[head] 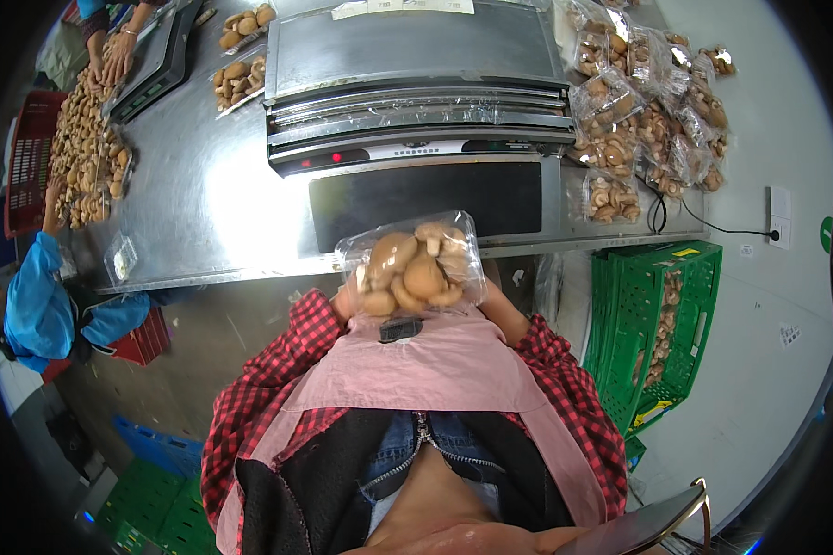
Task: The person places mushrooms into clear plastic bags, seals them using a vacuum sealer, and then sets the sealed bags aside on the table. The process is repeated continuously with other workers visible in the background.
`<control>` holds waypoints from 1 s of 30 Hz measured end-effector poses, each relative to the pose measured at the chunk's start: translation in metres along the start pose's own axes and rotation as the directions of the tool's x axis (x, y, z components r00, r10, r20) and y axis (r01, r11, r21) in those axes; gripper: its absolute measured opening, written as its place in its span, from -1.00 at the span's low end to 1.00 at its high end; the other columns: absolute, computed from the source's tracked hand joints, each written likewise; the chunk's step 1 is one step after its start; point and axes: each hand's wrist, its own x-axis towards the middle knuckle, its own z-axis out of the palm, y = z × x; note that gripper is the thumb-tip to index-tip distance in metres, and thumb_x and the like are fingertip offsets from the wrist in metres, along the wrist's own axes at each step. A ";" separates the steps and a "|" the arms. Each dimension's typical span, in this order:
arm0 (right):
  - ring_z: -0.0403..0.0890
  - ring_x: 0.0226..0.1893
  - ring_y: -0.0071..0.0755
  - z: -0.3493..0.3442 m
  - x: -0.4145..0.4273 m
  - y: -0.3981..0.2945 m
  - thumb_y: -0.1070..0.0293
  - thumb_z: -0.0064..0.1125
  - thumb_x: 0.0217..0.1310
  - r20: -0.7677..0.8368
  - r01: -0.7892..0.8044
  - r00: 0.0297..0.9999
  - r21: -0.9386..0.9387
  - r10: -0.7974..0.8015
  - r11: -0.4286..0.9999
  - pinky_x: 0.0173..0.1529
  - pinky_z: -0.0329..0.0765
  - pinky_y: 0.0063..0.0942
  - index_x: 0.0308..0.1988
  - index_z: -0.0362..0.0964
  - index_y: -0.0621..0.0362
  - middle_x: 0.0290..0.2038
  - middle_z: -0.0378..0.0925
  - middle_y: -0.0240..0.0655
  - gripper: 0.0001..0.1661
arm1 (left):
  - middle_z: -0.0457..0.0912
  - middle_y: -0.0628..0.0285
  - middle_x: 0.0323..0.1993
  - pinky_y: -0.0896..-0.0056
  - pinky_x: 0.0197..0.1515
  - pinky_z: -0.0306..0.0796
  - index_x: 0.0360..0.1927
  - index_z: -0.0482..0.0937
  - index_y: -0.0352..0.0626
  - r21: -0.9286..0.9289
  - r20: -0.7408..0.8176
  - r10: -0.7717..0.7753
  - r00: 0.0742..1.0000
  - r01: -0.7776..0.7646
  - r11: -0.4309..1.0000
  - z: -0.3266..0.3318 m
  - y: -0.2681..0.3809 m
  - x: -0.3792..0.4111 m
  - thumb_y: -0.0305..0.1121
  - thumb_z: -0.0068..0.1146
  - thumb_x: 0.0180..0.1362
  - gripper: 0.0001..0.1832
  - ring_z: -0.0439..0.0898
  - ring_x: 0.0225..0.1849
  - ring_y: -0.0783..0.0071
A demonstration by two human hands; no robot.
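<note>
A clear plastic-wrapped tray of brown mushrooms [416, 267] is held up in front of my pink apron, over the near edge of the steel table [180, 277]. My left hand [345, 298] grips its left side and my right hand [489, 291] its right side; the fingers of both are mostly hidden by the pack. Just beyond the pack stands a wrapping machine [416, 125] with rollers and a black plate [427, 201] at its front. A small red light glows on its panel.
Wrapped mushroom packs [611, 146] are heaped right of the machine. Two mushroom trays [239, 83] lie left of it. Loose mushrooms [83, 152], a scale [156, 62] and co-workers' hands [114, 59] are at the far left. Green crates [652, 333] stand at right, by a cable [729, 225].
</note>
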 end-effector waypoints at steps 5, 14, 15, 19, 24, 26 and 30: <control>0.48 -0.25 -0.70 0.030 -0.019 -0.022 0.37 0.19 0.12 0.138 -0.029 0.990 0.101 0.015 0.995 -0.18 0.47 -0.65 -0.21 0.44 0.20 -0.24 0.51 -0.50 -0.78 | 0.50 0.25 -0.29 0.50 -0.03 0.39 0.12 0.31 -0.23 -0.278 -0.098 0.179 0.979 -0.199 0.940 0.011 -0.015 -0.005 -0.42 0.02 0.25 -0.62 0.49 -0.13 0.50; 0.38 -0.24 -0.73 0.036 -0.026 -0.035 0.15 0.02 0.30 0.280 0.371 0.903 -0.128 -0.325 0.920 -0.14 0.38 -0.71 -0.18 0.36 0.23 -0.28 0.38 -0.48 -0.67 | 0.51 0.23 -0.18 0.47 -0.03 0.36 0.14 0.31 -0.33 0.071 -0.306 0.056 0.950 -0.036 0.997 0.042 0.060 -0.056 0.25 -0.01 0.16 -0.20 0.50 -0.12 0.50; 0.40 -0.17 -0.67 0.043 -0.022 -0.036 0.14 -0.02 0.33 0.187 0.329 0.933 -0.089 -0.309 0.940 -0.08 0.39 -0.65 -0.15 0.37 0.23 -0.21 0.41 -0.42 -0.65 | 0.50 0.28 -0.25 0.52 -0.11 0.35 0.14 0.32 -0.33 0.022 -0.297 -0.044 0.954 0.053 0.998 0.036 0.051 -0.062 0.25 -0.02 0.16 -0.21 0.47 -0.20 0.55; 0.33 0.18 -0.24 0.063 0.003 -0.044 -0.15 -0.32 0.38 0.289 0.154 0.867 0.619 -0.406 0.770 0.24 0.29 -0.28 -0.02 0.39 0.26 0.11 0.35 -0.10 -0.33 | 0.46 0.43 -0.47 0.66 -0.39 0.24 0.08 0.36 -0.29 -0.141 -0.203 -0.231 0.952 0.205 0.968 0.012 0.016 -0.067 0.30 -0.17 0.21 -0.24 0.36 -0.45 0.70; 0.19 0.29 -0.23 0.044 -0.048 -0.076 -0.01 -0.16 0.36 0.240 0.258 0.904 0.354 -0.353 0.899 0.35 0.12 -0.27 0.24 0.12 0.26 0.23 0.22 -0.11 -0.34 | 0.35 0.08 0.19 0.21 0.20 0.30 0.29 0.15 -0.30 -0.487 -0.266 -0.299 0.917 0.140 0.862 0.043 0.046 -0.056 0.29 -0.41 0.26 -0.16 0.40 0.17 0.24; 0.26 0.24 -0.31 0.030 -0.057 -0.074 0.18 -0.05 0.36 -0.019 0.311 0.949 -0.106 -0.315 0.944 0.31 0.19 -0.37 0.26 0.09 0.27 0.19 0.27 -0.17 -0.39 | 0.39 0.06 0.16 0.21 0.19 0.33 0.29 0.15 -0.29 -0.560 -0.335 -0.335 0.881 0.100 0.823 0.052 0.051 -0.037 0.26 -0.46 0.29 -0.19 0.43 0.15 0.21; 0.37 0.12 -0.45 -0.007 -0.050 -0.052 0.35 0.00 0.31 -0.254 0.326 0.918 0.048 -0.304 0.944 0.20 0.31 -0.49 0.25 0.14 0.22 0.13 0.34 -0.30 -0.44 | 0.44 0.00 0.10 0.32 0.06 0.45 0.29 0.14 -0.28 -0.459 -0.330 -0.289 0.898 0.115 0.881 0.039 0.039 -0.016 0.22 -0.45 0.31 -0.23 0.52 0.05 0.25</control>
